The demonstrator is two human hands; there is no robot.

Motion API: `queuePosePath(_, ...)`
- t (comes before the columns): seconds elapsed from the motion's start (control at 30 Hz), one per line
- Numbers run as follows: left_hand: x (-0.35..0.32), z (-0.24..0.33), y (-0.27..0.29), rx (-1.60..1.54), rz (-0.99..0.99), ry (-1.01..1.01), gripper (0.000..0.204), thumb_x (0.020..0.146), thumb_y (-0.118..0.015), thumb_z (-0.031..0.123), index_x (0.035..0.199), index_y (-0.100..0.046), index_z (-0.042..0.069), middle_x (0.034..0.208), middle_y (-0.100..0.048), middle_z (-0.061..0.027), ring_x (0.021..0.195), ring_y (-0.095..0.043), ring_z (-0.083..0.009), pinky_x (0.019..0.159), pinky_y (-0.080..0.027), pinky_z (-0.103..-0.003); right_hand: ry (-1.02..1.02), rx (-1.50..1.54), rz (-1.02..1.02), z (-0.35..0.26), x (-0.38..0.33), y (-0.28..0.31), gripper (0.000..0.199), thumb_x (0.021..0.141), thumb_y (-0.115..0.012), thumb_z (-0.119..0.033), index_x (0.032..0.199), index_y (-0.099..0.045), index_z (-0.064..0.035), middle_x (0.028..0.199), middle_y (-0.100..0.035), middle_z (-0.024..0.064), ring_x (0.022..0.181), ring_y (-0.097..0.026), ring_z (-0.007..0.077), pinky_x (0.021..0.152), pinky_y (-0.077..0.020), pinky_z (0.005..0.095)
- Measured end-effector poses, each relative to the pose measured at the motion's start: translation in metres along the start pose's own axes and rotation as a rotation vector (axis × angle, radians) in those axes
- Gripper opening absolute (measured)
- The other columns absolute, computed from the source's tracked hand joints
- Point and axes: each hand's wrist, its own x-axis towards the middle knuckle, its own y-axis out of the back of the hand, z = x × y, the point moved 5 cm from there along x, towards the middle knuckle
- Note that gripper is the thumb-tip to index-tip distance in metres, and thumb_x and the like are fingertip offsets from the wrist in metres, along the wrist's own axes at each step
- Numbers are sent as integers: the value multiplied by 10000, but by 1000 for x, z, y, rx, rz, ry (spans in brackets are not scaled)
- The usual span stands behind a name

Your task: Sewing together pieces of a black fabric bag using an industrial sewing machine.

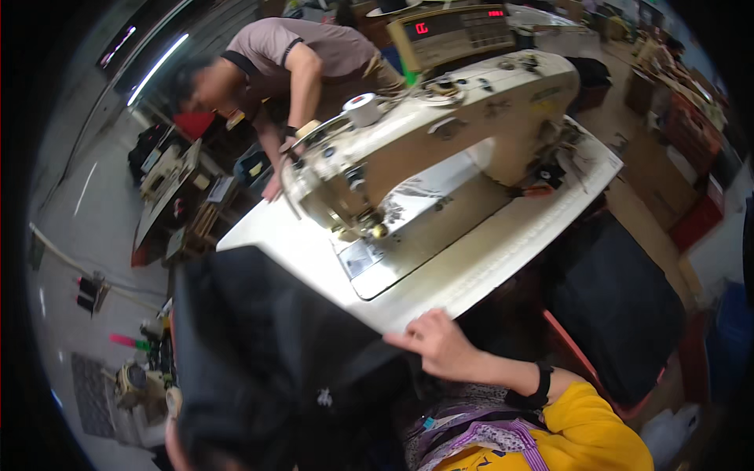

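A large piece of black cloth [290, 337] with a small pale mark hangs in front of me, over the near left edge of the white sewing table [440, 302]. Its folds are partly blurred. My right hand [446, 345] is at the table's near edge, fingers closed on the cloth's upper right border. At the cloth's lower left side, only a sliver of my left hand [173, 443] shows; it appears to grip the cloth, with most fingers hidden behind it. Beyond the cloth stands an industrial sewing machine [440, 133], its needle area [369, 228] bare of cloth.
A white thread cone [362, 110] sits by the machine, below a control box [459, 35] with red digits. Across the table, another person [314, 63] leans in, one hand at its far left edge. More black cloth [616, 314] lies in a red bin [577, 349] to my right.
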Motion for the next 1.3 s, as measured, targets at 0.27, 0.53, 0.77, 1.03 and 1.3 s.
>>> queuePosePath(0.27, -34, -17, -198, 107, -581, -106, 635, 705, -597, -61, 1316, -638, 105, 887, -562, -125, 811, -565, -300, 714, -471, -424, -73, 132, -505, 50, 22, 44, 810, 848, -748, -268, 1536, -367, -74, 1529, -414, 160, 1403, -382, 339, 1160, -276, 460)
queuePosePath(0.53, -53, 45, -197, -315, -891, -171, 792, 744, -790, 273, 1466, -502, 123, 1632, -264, -188, 1531, -169, -396, 1197, -67, -625, 27, -95, -210, 36, 46, -7, 491, 829, -686, -129, 1314, -616, -100, 1395, -557, 152, 1309, -496, 337, 1139, -345, 487)
queuePosePath(0.77, -65, 29, -247, -97, -881, -404, 708, 732, -646, -58, 1355, -624, 279, 1077, -554, -86, 1022, -532, -267, 1012, -363, -475, 123, -169, -242, 48, 59, -11, 608, 733, -630, 48, 1317, -610, -119, 1408, -560, 133, 1374, -475, 292, 1152, -338, 506)
queuePosePath(1.03, -57, 29, -290, -8, -881, -428, 700, 710, -633, -66, 1314, -677, 284, 1041, -543, -94, 967, -515, -259, 897, -374, -406, 198, -252, -266, 72, 74, -13, 490, 779, -615, -23, 1264, -654, -78, 1362, -605, 89, 1354, -499, 232, 1162, -325, 474)
queuePosePath(1.3, -44, 28, -340, -64, -749, -370, 641, 660, -624, -93, 1206, -733, 225, 959, -623, -109, 1009, -537, -293, 911, -376, -425, 124, -409, -174, 114, 101, -14, 331, 897, -550, -142, 1188, -700, -91, 1296, -647, 48, 1297, -540, 210, 1177, -312, 471)
